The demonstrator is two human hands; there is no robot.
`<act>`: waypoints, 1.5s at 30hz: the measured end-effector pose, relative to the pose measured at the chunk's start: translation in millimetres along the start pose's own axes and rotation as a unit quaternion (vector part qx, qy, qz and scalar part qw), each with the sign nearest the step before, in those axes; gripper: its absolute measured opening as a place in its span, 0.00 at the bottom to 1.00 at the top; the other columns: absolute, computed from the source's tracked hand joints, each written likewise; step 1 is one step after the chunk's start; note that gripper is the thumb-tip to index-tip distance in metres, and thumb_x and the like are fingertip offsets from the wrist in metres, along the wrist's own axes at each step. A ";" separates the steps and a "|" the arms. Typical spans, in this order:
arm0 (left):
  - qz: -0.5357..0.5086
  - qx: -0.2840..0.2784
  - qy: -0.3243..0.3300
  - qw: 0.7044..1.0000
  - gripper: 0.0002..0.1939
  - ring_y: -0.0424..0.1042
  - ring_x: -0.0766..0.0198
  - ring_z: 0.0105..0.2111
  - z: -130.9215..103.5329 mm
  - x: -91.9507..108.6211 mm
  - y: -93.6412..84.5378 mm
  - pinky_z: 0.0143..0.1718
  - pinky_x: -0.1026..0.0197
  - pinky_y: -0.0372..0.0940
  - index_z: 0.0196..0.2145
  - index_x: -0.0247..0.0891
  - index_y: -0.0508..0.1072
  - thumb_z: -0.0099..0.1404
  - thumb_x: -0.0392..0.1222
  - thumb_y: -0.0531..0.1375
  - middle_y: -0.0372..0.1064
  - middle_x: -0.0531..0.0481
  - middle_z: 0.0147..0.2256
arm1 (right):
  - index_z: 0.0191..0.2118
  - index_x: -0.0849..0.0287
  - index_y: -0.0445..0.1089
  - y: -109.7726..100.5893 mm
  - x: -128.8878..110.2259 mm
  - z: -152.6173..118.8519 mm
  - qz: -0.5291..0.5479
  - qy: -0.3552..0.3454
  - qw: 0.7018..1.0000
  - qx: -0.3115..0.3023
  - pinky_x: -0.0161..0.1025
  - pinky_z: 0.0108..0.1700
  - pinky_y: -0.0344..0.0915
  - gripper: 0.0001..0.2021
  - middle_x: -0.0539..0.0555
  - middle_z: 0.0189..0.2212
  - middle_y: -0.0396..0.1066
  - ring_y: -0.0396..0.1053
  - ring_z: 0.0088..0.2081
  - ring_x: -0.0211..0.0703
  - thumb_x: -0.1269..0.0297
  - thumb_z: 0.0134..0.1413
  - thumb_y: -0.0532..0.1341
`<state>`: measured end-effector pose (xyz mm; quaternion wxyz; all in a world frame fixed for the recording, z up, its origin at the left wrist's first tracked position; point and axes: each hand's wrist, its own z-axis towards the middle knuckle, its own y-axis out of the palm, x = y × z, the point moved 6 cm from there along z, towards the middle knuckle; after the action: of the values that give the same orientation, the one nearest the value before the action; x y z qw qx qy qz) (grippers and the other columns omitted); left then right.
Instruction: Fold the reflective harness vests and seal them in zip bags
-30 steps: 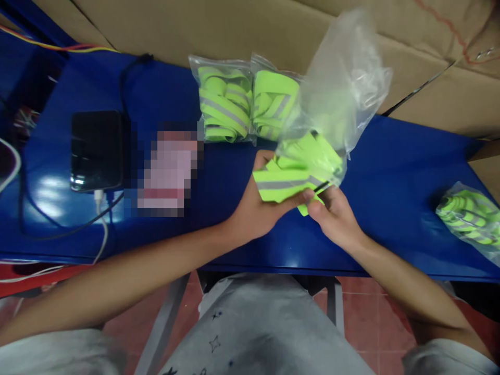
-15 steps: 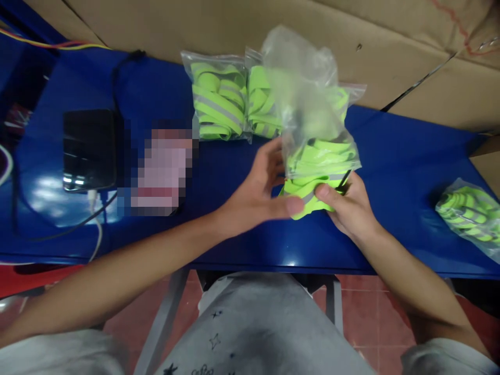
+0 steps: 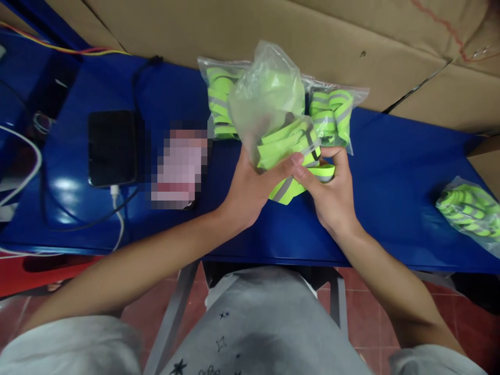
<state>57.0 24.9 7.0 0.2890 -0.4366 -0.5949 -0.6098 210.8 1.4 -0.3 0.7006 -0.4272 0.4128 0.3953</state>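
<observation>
Both hands hold a bundle of neon-yellow straps (image 3: 287,190) with grey stripes, partly inside a clear plastic bag (image 3: 267,78). My left hand (image 3: 253,190) wraps round the bag and straps from the left, its thumb on top. My right hand (image 3: 332,187) pinches the strap ends at the bag's mouth, thumb tip against the left thumb. A black piece shows on the straps between the hands. The bag's closed end puffs up and away from me, hiding part of the bags behind it.
Behind the hands, bagged straps (image 3: 221,99) and another bag (image 3: 332,114) lie on the blue table (image 3: 398,182). One more bag (image 3: 469,211) is at the far right. A black device (image 3: 112,148) with cables and a pixelated object (image 3: 182,166) are at left. Brown cardboard (image 3: 332,41) stands behind.
My left hand has closed round the bag and straps. The bag has tilted and moved left, and my right hand has shifted slightly up and left with the straps.
</observation>
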 end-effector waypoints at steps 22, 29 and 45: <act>-0.113 -0.115 -0.082 0.984 0.25 0.70 0.49 0.64 -1.3 -27.0 13.8 0.67 0.50 0.64 0.51 0.43 0.78 0.59 0.53 0.75 0.77 0.48 0.56 | 0.49 0.50 0.62 -5.6 -8.0 -0.8 -0.042 -0.022 0.999 0.013 0.40 0.42 0.74 0.21 0.53 0.43 0.67 0.71 0.40 0.42 0.46 0.61 0.69; -0.069 -0.073 -0.079 0.992 0.20 0.77 0.50 0.57 -2.3 -16.0 7.4 0.61 0.50 0.71 0.44 0.42 0.80 0.56 0.48 0.77 0.80 0.50 0.51 | 0.56 0.48 0.60 -5.6 -3.6 -3.4 -0.048 -0.041 0.998 -0.010 0.44 0.47 0.76 0.20 0.57 0.50 0.68 0.74 0.49 0.46 0.45 0.67 0.62; -0.181 -0.008 -0.098 0.979 0.05 0.79 0.60 0.50 8.5 -13.9 -0.6 0.51 0.61 0.74 0.39 0.39 0.80 0.64 0.35 0.69 0.81 0.51 0.46 | 0.70 0.43 0.60 3.2 -41.7 -28.3 -0.260 -0.305 0.916 -0.020 0.50 0.64 0.70 0.30 0.55 0.57 0.71 0.71 0.61 0.51 0.60 0.67 0.66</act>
<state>64.3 31.0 -6.2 0.1110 -0.3816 -0.6848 -0.6109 186.6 -32.1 28.7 0.8619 -0.3920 0.0456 0.3185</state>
